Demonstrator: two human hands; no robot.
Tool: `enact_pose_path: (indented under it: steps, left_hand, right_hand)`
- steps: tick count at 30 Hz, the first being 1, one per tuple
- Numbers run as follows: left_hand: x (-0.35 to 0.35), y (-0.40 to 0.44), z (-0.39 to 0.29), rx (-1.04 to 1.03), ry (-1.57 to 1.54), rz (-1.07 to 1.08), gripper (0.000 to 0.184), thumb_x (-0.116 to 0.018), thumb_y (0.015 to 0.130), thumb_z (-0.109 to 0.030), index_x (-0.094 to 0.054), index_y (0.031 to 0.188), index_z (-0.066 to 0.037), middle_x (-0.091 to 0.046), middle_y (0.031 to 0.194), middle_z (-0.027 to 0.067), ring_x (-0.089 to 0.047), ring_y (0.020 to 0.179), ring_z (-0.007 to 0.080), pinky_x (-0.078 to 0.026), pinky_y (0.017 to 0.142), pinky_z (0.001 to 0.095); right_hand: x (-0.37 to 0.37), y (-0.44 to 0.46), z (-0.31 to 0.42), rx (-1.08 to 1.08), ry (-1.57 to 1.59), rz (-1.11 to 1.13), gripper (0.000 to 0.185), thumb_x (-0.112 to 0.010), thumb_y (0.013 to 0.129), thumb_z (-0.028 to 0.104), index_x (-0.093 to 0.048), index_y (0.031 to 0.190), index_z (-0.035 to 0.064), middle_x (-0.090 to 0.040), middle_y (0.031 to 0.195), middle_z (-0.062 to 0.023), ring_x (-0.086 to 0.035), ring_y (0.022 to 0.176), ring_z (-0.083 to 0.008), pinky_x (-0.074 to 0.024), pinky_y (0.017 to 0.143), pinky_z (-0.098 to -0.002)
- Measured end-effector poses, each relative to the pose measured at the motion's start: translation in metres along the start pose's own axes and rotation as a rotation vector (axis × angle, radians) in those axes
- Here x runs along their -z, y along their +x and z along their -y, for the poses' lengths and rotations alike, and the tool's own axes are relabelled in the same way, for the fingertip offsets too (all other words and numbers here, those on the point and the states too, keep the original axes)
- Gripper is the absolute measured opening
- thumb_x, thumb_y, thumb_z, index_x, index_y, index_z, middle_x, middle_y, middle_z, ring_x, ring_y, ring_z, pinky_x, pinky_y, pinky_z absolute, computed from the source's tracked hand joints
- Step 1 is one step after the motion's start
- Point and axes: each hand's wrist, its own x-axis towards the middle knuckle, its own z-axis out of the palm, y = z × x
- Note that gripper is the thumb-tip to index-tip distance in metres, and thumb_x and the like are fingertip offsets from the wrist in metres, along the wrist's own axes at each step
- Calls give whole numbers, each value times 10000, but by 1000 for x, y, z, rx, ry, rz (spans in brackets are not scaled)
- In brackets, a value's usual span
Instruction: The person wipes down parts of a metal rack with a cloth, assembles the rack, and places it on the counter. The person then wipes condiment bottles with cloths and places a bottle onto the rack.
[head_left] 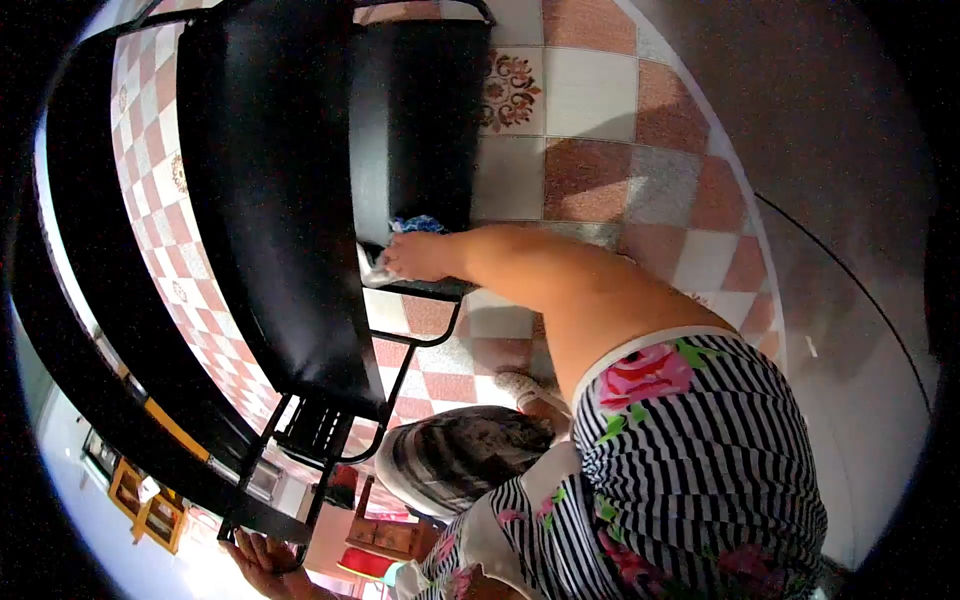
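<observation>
My right hand (418, 256) is closed around a crumpled cloth (416, 224) with blue and white patterning, pressing it on a black panel (425, 120) of a piece of furniture like a long bench. A pale grey-white part (374, 268), perhaps of the same cloth, pokes out under the fingers. At the lower left, my left hand (268, 562) has its fingers curled at the end of a black metal frame (240, 520). A broad glossy black panel (275, 200) lies between the two hands.
More long black panels (130, 260) curve along the left. Tiled floor (590, 95) in red-brown and cream lies beneath, beside a grey wall (830, 120) with a dark cable (850, 270). A wooden piece of furniture (385, 535) and a red round item (362, 562) stand at the bottom.
</observation>
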Motion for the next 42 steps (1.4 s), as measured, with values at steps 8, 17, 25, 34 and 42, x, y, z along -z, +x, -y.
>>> enact_pose_path:
  steps: [8, 17, 25, 34, 42]
  left_hand:
    - [-42, -3, 9, -147, 97, -309, 349, -443, 967, -322, -590, 992, -7, -587, 648, 36, -429, 434, 140, -420, 445, 252]
    - [0, 11, 20, -329, 109, -479, 364, -422, 987, -206, -435, 1278, 11, -598, 926, 70, -443, 587, 75, -446, 525, 206]
    - [-22, 8, 13, -225, -182, -316, 254, -333, 1014, -172, -456, 1119, 23, -299, 616, -9, -225, 482, 85, -314, 477, 222]
    - [-45, 10, 9, -263, 17, -553, 243, -390, 1000, -177, -489, 1132, 1, -334, 628, -23, -248, 482, 56, -316, 448, 186]
    - [5, 10, 17, -353, 196, -521, 389, -487, 949, -223, -454, 1270, -5, -550, 1190, 99, -573, 844, 151, -471, 567, 188]
  right_hand:
    - [34, 19, -65, -714, 9, -428, 352, -474, 836, 55, -522, 1185, 46, -450, 1281, -148, -471, 1158, -273, -325, 1016, -458]
    - [-26, 37, 51, -222, -74, 137, 197, -549, 801, 192, -695, 923, 140, -561, 1089, 0, -417, 1145, -217, -298, 956, -414]
    - [13, -29, 50, 46, 29, 434, 169, -606, 767, 219, -721, 845, 122, -578, 1053, -36, -445, 1097, -235, -338, 882, -399]
    - [49, -36, 21, 3, 55, 451, 218, -614, 736, 246, -701, 821, 66, -651, 891, -80, -524, 996, -249, -363, 866, -402]
    - [126, -67, -131, -619, -263, -183, 155, -570, 741, 216, -651, 697, 92, -601, 848, -101, -565, 866, -298, -459, 754, -423]
